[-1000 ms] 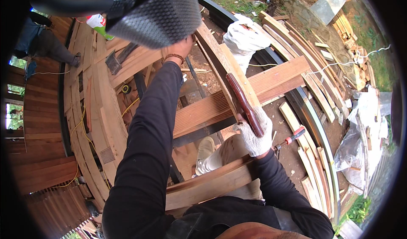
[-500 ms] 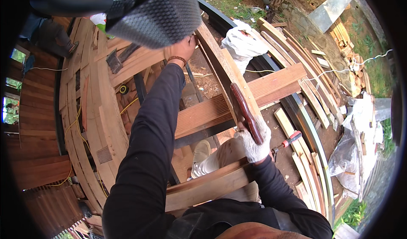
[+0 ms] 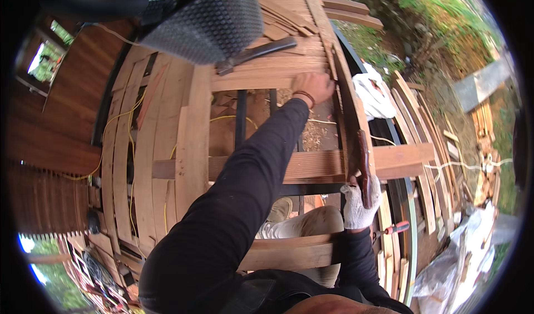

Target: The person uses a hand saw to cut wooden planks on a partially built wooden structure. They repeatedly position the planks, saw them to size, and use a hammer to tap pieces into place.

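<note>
My right hand (image 3: 360,207), in a white knit glove, is closed around the dark reddish-brown handle (image 3: 364,161) of what looks like a hand saw. Its narrow dark blade seems to run forward along a long upright-edged plank (image 3: 360,99), hard to tell from the plank's shaded side. Farther forward, my bare left hand (image 3: 312,84), a bracelet at its wrist, is curled closed against that dark edge. What its fingers grip is hidden. A reddish grooved board (image 3: 314,166) crosses beneath the plank. Beyond my left hand, a hammer (image 3: 258,55) lies on the decking.
Deck boards (image 3: 167,108) and an opening over dark metal beams (image 3: 241,119) lie to the left. A red-handled tool (image 3: 396,227), a white bag (image 3: 372,94) and plastic sheeting (image 3: 450,269) are at the right. A yellow cord (image 3: 130,147) snakes over the boards. Dark textured material (image 3: 214,21) blocks the upper view.
The view has turned, so both hands and the plank appear farther right and lower, and the hammer shows more fully. Both hands stay closed along the same plank.
</note>
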Motion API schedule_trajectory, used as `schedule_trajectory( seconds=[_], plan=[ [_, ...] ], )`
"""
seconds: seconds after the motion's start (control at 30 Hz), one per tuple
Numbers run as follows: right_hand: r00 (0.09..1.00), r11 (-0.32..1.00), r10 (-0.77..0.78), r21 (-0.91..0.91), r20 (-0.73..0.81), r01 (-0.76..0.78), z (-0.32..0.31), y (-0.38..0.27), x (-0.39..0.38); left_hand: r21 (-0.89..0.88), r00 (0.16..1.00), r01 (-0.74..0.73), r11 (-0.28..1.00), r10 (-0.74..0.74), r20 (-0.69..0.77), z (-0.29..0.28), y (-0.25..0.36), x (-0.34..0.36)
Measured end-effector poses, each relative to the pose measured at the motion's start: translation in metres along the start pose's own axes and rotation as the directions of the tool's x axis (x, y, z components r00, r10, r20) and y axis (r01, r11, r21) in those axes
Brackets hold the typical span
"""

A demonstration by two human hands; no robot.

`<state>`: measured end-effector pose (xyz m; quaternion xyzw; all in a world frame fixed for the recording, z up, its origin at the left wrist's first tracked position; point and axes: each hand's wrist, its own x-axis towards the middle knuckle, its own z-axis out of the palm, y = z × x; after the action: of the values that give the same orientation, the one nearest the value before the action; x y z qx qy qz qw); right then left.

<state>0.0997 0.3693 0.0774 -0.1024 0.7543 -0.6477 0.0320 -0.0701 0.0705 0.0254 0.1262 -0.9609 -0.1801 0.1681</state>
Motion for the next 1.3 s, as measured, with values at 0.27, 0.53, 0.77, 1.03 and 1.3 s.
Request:
schedule_trajectory(
  seconds=[0.27, 0.53, 0.77, 1.03, 1.3],
  plan=[
    [0.997, 0.995, -0.078, -0.056, 0.015, 0.078, 0.014, 0.006, 0.016, 0.062, 0.997, -0.02, 0.998, 0.015, 0.08, -0.01, -0.014, 0.01],
    [0.994, 0.995, 0.102, -0.019, 0.039, -0.101, -0.052, 0.016, -0.054, 0.094, 0.995, 0.039, 0.995, -0.048, 0.092, 0.002, -0.002, 0.019],
    [0.991, 0.991, -0.088, -0.092, 0.102, 0.098, -0.002, -0.006, 0.029, 0.134, 0.998, 0.026, 0.991, -0.032, 0.046, 0.009, -0.017, 0.021],
    [0.996, 0.946, 0.053, -0.324, 0.067, -0.029, -0.041, -0.022, -0.049, 0.137, 0.994, 0.042, 0.99, -0.055, 0.095, 0.011, -0.007, 0.025],
    [0.992, 0.997, -0.067, -0.019, 0.104, 0.07, 0.002, -0.01, 0.025, 0.092, 0.991, 0.053, 0.994, -0.064, 0.118, 0.001, -0.003, 0.02]
  ],
)
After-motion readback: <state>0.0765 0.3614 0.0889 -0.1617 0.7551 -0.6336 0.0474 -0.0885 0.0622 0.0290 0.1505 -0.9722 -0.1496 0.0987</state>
